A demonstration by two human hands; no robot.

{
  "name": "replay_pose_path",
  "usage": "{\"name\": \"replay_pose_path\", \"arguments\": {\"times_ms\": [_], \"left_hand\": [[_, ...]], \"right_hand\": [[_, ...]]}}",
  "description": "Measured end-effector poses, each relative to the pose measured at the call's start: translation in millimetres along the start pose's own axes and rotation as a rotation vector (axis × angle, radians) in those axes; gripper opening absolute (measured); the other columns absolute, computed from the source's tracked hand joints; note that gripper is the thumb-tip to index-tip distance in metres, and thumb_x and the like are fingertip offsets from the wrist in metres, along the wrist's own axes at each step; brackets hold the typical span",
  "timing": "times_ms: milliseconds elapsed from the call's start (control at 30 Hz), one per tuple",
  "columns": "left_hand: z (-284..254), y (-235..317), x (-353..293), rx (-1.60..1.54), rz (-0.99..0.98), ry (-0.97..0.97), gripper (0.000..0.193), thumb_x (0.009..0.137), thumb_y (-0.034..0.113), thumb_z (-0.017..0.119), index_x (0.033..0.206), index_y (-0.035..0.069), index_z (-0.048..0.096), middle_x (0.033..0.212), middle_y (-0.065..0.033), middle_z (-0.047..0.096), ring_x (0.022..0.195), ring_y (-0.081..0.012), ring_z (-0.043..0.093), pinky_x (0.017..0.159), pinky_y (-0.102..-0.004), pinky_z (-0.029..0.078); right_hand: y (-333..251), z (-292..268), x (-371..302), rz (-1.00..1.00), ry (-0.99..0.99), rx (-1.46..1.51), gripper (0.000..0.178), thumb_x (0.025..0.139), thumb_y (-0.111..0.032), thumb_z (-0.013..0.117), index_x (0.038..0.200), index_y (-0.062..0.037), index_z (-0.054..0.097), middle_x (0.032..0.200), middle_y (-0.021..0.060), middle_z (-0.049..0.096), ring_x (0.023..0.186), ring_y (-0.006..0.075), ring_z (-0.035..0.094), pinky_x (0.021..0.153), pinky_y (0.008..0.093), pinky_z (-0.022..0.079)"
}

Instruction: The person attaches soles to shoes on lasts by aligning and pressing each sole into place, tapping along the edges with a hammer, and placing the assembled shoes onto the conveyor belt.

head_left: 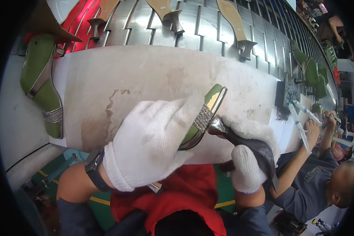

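Note:
My left hand (149,137), in a white knit glove, is closed around a green sandal (213,91) with a sparkling rhinestone strap across its toe. The toe points away from me, and its metallic heel shows under my wrist. In my right hand (244,169), also gloved, is a hammer (255,147) with a round metal face and a dark head, gripped around the head. That face is close beside the strap and the sole's edge; whether it touches cannot be made out. Most of the sandal's rear is hidden by my left hand.
A pale stained board (153,74) lies before me. Another green sandal (37,70) stands at the left. Beyond the board, a slatted metal conveyor (188,35) carries tan heeled soles (233,17) and more green sandals (311,72). At right, a co-worker (303,185) works near syringe-like tubes (299,122).

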State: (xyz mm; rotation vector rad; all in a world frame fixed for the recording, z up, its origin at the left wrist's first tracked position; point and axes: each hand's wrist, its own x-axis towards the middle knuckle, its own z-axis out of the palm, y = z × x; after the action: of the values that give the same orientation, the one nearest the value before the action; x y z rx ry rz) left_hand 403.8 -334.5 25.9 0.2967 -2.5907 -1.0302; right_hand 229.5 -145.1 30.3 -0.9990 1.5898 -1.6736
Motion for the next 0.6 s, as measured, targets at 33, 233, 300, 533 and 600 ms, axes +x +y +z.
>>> {"name": "replay_pose_path", "arguments": {"times_ms": [33,233,300,533,600], "left_hand": [[-1.6,0.0,1.0,0.004,-0.010,-0.022,0.109,0.066,0.009,0.095,0.164,-0.004,0.047,0.129,-0.0223,0.070,0.116,-0.0443,0.069,0.103,-0.0512,0.053],[-0.4,-4.0,0.9,-0.015,-0.012,-0.042,0.111,0.064,0.010,0.096,0.163,-0.004,0.047,0.125,-0.0216,0.070,0.114,-0.0437,0.069,0.101,-0.0505,0.053],[-1.0,-4.1,0.0,-0.012,-0.013,-0.037,0.111,0.065,0.010,0.096,0.163,-0.004,0.047,0.125,-0.0216,0.070,0.114,-0.0437,0.069,0.101,-0.0503,0.053],[2.3,-9.0,-5.9,-0.008,-0.015,0.007,0.105,0.068,0.009,0.094,0.162,-0.003,0.049,0.122,-0.0207,0.071,0.112,-0.0425,0.069,0.100,-0.0507,0.053],[3.9,-8.5,-7.2,-0.005,-0.004,0.049,0.101,0.069,0.008,0.092,0.161,-0.003,0.050,0.121,-0.0209,0.071,0.111,-0.0422,0.070,0.100,-0.0503,0.053]], "right_hand": [[-9.0,1.9,3.4,0.098,-0.003,0.092,0.037,0.100,0.001,0.076,0.134,0.0060,0.064,0.137,0.0276,0.073,0.132,0.0353,0.072,0.115,0.0493,0.057],[-23.6,-8.4,40.1,0.101,-0.122,-0.136,0.032,0.103,0.001,0.070,0.134,0.0056,0.064,0.138,0.0248,0.073,0.127,0.0317,0.074,0.111,0.0468,0.058],[-27.0,-1.5,54.1,0.111,-0.061,-0.221,0.026,0.107,0.001,0.062,0.132,0.0066,0.067,0.133,0.0214,0.075,0.118,0.0279,0.076,0.104,0.0432,0.060],[-28.5,5.3,73.2,0.189,0.029,-0.087,0.024,0.106,-0.001,0.064,0.127,0.0101,0.069,0.119,0.0230,0.079,0.110,0.0319,0.080,0.099,0.0418,0.066],[-33.3,7.4,55.4,0.170,-0.019,-0.079,0.029,0.104,-0.001,0.064,0.130,0.0097,0.071,0.122,0.0225,0.079,0.112,0.0328,0.079,0.103,0.0437,0.063]]}}
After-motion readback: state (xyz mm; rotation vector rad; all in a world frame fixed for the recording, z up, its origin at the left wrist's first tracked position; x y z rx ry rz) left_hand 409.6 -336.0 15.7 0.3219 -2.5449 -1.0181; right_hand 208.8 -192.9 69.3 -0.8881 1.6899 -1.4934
